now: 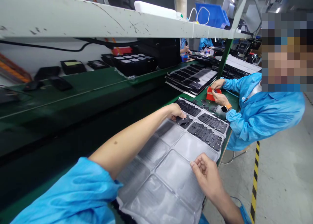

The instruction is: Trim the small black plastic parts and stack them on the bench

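A clear plastic tray (168, 150) with square compartments lies on the bench in front of me. My left hand (177, 111) reaches across to its far left part, fingers closed on a flat black part (184, 121) in a partly filled compartment. Rows of similar overlapping black parts fill the compartments around it, including one row (205, 134) to the right. Above the near right compartments, my right hand (206, 173) hovers with its fingers curled in and its thumb pointing left. Nothing shows between those fingers.
A co-worker in a blue smock (264, 110) sits at the far right side, hands at a red block (213, 93). Stacked trays of black parts (193, 75) lie behind my tray. A metal shelf beam (97, 18) crosses above the bench. Black boxes (134, 64) stand along the back.
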`<move>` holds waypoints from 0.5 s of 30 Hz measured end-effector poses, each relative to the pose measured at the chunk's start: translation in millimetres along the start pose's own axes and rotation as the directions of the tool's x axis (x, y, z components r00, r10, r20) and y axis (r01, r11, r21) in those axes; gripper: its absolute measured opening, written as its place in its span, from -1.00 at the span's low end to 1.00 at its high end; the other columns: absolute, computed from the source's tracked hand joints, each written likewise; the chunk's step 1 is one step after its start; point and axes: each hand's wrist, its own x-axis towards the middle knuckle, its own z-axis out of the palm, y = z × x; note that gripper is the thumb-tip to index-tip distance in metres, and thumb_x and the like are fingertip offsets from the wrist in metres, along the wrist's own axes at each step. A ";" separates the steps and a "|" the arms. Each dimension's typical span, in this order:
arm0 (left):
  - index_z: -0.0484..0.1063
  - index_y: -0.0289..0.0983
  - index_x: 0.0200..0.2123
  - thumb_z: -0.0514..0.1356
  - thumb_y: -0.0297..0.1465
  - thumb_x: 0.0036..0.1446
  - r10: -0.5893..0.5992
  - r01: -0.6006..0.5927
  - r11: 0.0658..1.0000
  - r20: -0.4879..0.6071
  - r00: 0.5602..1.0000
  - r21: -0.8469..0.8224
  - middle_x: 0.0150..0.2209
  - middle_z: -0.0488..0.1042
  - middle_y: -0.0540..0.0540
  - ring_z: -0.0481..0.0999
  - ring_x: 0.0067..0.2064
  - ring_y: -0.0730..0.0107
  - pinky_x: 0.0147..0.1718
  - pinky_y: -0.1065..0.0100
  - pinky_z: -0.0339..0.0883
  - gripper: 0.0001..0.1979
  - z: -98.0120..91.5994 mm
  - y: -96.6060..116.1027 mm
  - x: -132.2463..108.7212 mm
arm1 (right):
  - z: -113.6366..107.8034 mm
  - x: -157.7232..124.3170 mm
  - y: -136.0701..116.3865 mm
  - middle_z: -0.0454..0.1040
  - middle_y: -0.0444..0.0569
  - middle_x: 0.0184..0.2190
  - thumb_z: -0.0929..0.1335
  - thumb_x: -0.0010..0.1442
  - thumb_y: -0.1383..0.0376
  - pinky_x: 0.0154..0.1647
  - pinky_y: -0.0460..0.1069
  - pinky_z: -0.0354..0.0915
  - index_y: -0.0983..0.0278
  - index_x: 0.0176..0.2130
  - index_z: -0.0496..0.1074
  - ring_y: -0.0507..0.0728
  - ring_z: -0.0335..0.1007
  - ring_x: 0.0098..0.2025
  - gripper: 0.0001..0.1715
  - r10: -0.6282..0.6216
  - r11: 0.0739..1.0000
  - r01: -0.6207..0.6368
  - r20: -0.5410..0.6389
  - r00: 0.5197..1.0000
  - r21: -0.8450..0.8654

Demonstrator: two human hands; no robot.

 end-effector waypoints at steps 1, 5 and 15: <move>0.49 -0.30 0.11 0.28 -0.29 0.39 -0.002 0.002 1.000 -0.005 1.000 -0.020 0.06 0.56 -0.18 0.62 -0.04 0.20 -0.09 0.11 0.60 -0.70 -1.3 -1.6 -0.7 | 0.0 0.0 -0.1 0.38 -0.19 -0.55 0.37 0.35 0.11 -0.50 -0.09 0.14 0.22 -0.37 0.34 0.03 0.28 -0.53 -0.68 0.002 1.000 -0.002 0.000 1.000 -0.002; 0.49 -0.30 0.11 0.28 -0.29 0.39 -0.005 0.001 0.998 -0.072 0.997 -0.057 0.05 0.56 -0.18 0.63 -0.07 0.22 -0.12 0.13 0.60 -0.70 6.7 -7.2 -0.3 | 0.5 0.9 -0.2 0.39 -0.18 -0.55 0.38 0.35 0.10 -0.50 -0.09 0.15 0.22 -0.38 0.33 0.03 0.28 -0.52 -0.67 0.012 1.000 -0.012 0.010 1.000 0.006; 0.48 -0.27 0.15 0.29 -0.27 0.38 0.007 0.023 0.982 -0.158 0.987 0.186 0.13 0.53 -0.19 0.60 0.05 0.11 0.00 0.03 0.56 -0.65 23.3 -6.9 9.1 | 0.0 0.9 -1.3 0.38 -0.18 -0.55 0.37 0.33 0.08 -0.50 -0.08 0.15 0.21 -0.38 0.32 0.04 0.28 -0.53 -0.67 0.017 1.000 -0.017 0.013 1.000 -0.006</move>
